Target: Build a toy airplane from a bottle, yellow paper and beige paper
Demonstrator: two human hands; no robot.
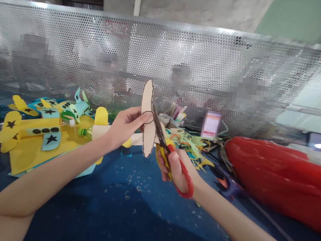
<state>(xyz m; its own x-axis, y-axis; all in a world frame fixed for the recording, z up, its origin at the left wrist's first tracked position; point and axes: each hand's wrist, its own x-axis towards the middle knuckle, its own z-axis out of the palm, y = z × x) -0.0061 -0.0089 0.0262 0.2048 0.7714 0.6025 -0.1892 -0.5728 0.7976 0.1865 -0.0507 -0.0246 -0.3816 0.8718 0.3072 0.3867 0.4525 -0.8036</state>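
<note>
My left hand (126,125) pinches a long cream paper cutout (149,139), propeller-shaped with a dark outline, by its narrow middle. It stands nearly upright above the blue table. Scissors (186,183) with red and yellow handles are in my right hand (180,164), its fingers through the loops. Their dark blades (159,126) point up and left, close along the right edge of the cutout; whether they touch the paper I cannot tell. Behind my left hand lies a model plane with a yellow tail piece (101,116) and a cream body, partly hidden.
Yellow and light-blue paper planes (41,131) made on bottles crowd the left. Paper scraps (193,145) heap up behind my right hand. A red plastic bag (278,178) and a glue gun (229,187) lie at right. A perforated metal screen (164,52) borders the blue table (122,211).
</note>
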